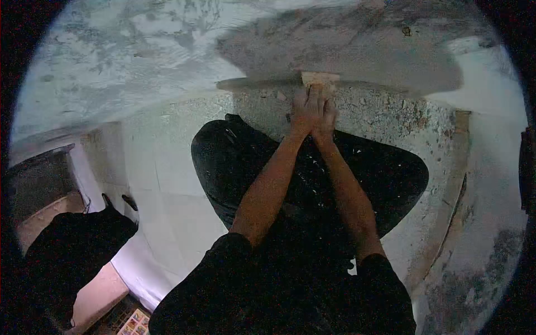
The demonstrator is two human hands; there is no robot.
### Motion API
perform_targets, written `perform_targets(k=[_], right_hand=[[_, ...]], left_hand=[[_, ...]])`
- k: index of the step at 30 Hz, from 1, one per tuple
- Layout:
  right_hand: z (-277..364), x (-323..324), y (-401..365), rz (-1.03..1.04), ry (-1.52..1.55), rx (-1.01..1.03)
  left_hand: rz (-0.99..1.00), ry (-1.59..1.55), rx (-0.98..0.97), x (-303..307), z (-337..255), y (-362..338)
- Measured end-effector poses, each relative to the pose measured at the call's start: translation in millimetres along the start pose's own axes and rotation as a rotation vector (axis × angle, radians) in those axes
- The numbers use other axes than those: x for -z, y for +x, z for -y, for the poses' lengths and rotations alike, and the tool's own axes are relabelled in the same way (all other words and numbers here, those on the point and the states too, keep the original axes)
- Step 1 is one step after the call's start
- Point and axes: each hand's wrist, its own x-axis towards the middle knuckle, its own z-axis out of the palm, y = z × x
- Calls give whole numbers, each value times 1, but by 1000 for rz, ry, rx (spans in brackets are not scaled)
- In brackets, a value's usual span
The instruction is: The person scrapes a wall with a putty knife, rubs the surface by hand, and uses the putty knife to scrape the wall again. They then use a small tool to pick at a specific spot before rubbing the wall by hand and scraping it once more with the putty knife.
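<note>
A pale, flat-edged scraper or block [320,77] touches the foot of the wall, at the lower border of a dark grey patch [357,53]. My left hand [304,111] and my right hand [325,114] are close together just below it, fingers pointing toward the wall and pressed on the tool. The fingers partly cover it, so its exact shape is hidden. Behind the hands, the floor strip along the wall [379,109] is rough and strewn with crumbs. A small pale chip [281,96] lies left of the hands.
My crossed legs in dark, speckled trousers [385,167] rest on the pale tiled floor [162,167]. At the lower left stands a person in dark clothes [84,240] near a doorway. Another wall [491,167] with a rough, cracked base rises at the right.
</note>
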Motion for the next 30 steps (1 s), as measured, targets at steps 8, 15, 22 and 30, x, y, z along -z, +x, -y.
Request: perform_targets(k=[8,15,22,30], right_hand=[[4,-1,10,-284,-41,324],[-1,13,13,-148,144,-32],[7,7,12,93,558,-266],[-6,18,10,4,-389,80]], left_hand=[[-126,357,-218,10,-21,7],[21,-125,96,-7,-9,7],[106,-106,469,-8,-10,11],[224,9,501,-43,23,-8]])
